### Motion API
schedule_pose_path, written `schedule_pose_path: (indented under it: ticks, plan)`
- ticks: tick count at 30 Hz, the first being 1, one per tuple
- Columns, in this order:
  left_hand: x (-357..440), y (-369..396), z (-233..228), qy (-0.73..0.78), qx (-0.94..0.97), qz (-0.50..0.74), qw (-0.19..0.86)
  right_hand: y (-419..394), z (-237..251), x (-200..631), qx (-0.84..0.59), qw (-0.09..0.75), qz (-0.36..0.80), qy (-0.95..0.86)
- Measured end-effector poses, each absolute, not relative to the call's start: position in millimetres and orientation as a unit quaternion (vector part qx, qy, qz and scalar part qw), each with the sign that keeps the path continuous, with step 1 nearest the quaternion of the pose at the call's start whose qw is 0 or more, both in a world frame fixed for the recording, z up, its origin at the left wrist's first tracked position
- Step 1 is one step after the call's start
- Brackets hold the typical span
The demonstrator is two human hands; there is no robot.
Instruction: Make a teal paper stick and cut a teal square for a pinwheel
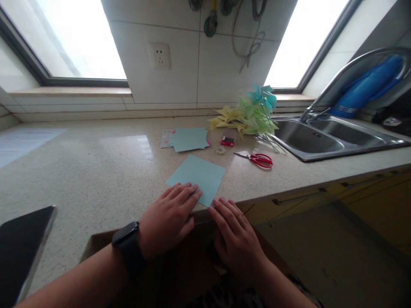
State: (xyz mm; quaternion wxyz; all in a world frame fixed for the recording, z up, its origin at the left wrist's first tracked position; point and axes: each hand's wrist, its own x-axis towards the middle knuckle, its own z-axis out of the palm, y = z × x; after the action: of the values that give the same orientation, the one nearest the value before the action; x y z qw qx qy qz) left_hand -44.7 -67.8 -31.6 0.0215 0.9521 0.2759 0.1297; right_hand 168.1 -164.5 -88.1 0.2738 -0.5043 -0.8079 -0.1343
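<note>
A speckled pale counter [112, 184] carries a blue sheet [202, 173] at its front edge, a paper stack [189, 139] behind that, tape [220, 150], a red box [227, 141], scissors [261, 160], pinwheels [255, 114] and, leftward, a printed page [25, 141] and a dark slab [24, 252].

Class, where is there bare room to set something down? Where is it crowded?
Widest patch: between printed sheet, dark slab and the blue square under the left hand. Narrower: between scissors and counter edge. Crowded: around red box and pinwheels, towards the sink.
</note>
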Motion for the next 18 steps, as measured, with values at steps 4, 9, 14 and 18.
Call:
schedule_pose_path:
  ticks: [4,9,14,18]
  plan:
    - [-44.4,-67.3,-32.3,0.273,0.953,0.132,0.021,-165.7,-85.3,165.9,-0.516,0.269,-0.131,-0.802]
    - [-45.5,-68.2,-32.5,0.272,0.953,0.134,0.017,-166.7,-81.6,163.3,-0.526,0.266,-0.130,-0.797]
    - [-45.8,-68.2,-34.8,0.266,0.957,0.117,0.002,-165.1,-76.6,160.0,-0.533,0.268,-0.131,-0.792]
    - [-46.0,-66.5,-39.0,0.250,0.964,0.097,-0.002,-164.8,-73.7,158.8,-0.539,0.270,-0.123,-0.788]
